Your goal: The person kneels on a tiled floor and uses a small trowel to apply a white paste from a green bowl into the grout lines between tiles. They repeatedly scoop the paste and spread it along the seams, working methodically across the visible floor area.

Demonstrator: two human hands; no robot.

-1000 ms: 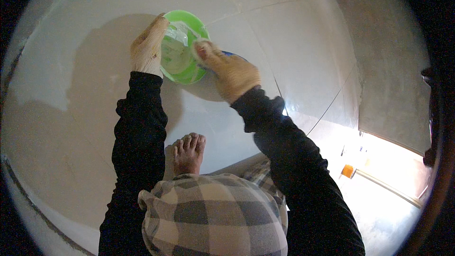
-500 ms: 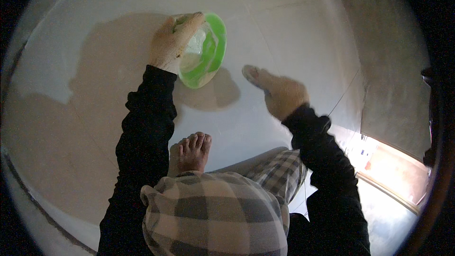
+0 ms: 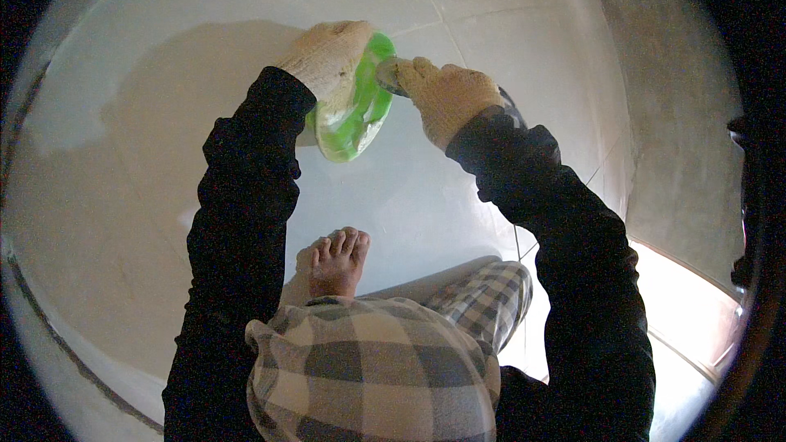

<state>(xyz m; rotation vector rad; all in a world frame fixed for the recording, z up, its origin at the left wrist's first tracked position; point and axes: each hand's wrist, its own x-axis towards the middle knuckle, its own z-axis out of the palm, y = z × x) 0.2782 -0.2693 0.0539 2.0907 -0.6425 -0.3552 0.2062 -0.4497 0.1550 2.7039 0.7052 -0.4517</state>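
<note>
My left hand (image 3: pixel 327 53), in a beige knitted glove, grips a green bowl (image 3: pixel 378 106) by its left side. The bowl is tilted, and a whitish paste coats its inside. Close to the bowl's right rim is my gloved right hand (image 3: pixel 457 98), its fingers closed. A grey, rounded tip (image 3: pixel 388 75) sticks out from those fingers toward the rim; whether it is a tool or a coated fingertip is unclear. Behind the right wrist shows a dark curved edge (image 3: pixel 512 105), mostly hidden by the sleeve.
Pale large-tiled floor (image 3: pixel 458 196) spreads below the hands. My bare foot (image 3: pixel 337 264) and checked trouser legs (image 3: pixel 372 360) are at the bottom. A grey wall (image 3: pixel 671 115) rises on the right, with a bright opening (image 3: pixel 684 303) beneath it.
My right hand has moved up and left to the bowl's rim. The bowl has shifted slightly down, and my left hand has turned over its side.
</note>
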